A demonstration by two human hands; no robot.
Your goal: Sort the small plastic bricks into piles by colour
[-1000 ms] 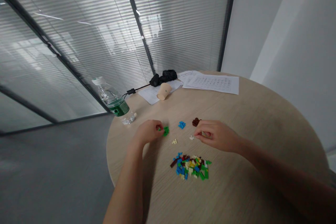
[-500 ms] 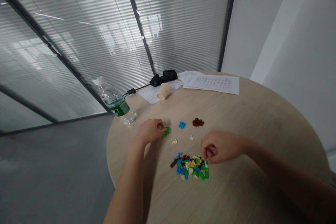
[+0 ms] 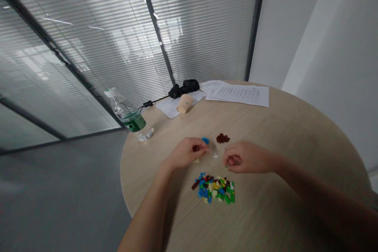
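My left hand (image 3: 189, 152) hovers over the small sorted heaps, its thumb and fingertips pinched together; whatever is between them is hidden. Just beyond its fingers lie blue toy bricks (image 3: 205, 140), partly covered. Cream bricks (image 3: 196, 161) show below the hand, and white bricks (image 3: 215, 156) are right of its fingertips. To the right, my right hand (image 3: 243, 157) is curled closed, with a speck of green, apparently a small green brick (image 3: 226, 167), under its fingertips. A mixed pile of toy bricks (image 3: 214, 189) lies nearer me. Dark brown bricks (image 3: 223, 138) form a heap behind.
A water bottle (image 3: 130, 116) with a green label stands at the table's left edge. At the back are a paper cup (image 3: 184, 103) on its side, a black bundle (image 3: 189, 86) with a cord, and printed sheets (image 3: 242, 94). The round table (image 3: 295, 134) meets a blind-covered glass wall.
My left hand has moved right from the green heap, which it now hides, toward the blue and white bricks. My right hand has lifted away from the mixed pile, slightly up and left.
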